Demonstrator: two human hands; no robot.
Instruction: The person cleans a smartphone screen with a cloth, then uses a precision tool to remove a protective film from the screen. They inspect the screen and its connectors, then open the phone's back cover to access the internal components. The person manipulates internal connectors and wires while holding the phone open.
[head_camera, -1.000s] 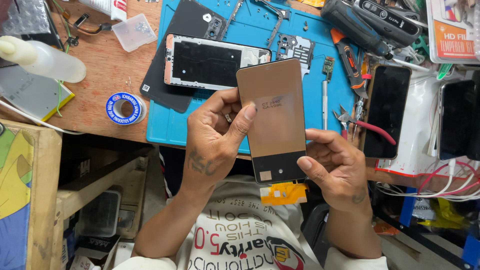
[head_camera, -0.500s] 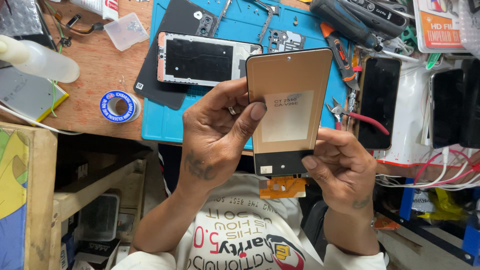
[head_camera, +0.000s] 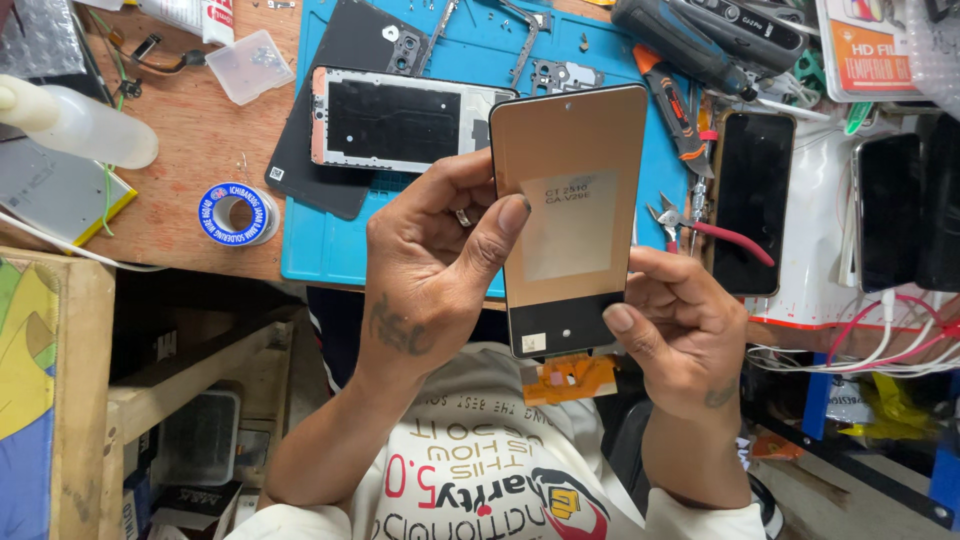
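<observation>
Raised and tilted nearer the camera, the phone display panel (head_camera: 570, 215) hangs above the blue tabletop mat (head_camera: 330, 255); left hand (head_camera: 435, 265) and right hand (head_camera: 675, 335) each grip an edge, leaving its back visible.

Copper-backed rectangular phone display panel (head_camera: 570, 215) is bearing a pale square label (head_camera: 570, 225); orange-and-white screen-protector package (head_camera: 865, 45) is lying top right.

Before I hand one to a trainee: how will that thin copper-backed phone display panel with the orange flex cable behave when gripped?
The copper-backed phone display panel looks thin and flat, so probably stiff but breakable if bent. Left hand and right hand pinch only its edges, suggesting it is light. Its orange flex cable hangs loose, likely floppy and easily snagged.
</observation>
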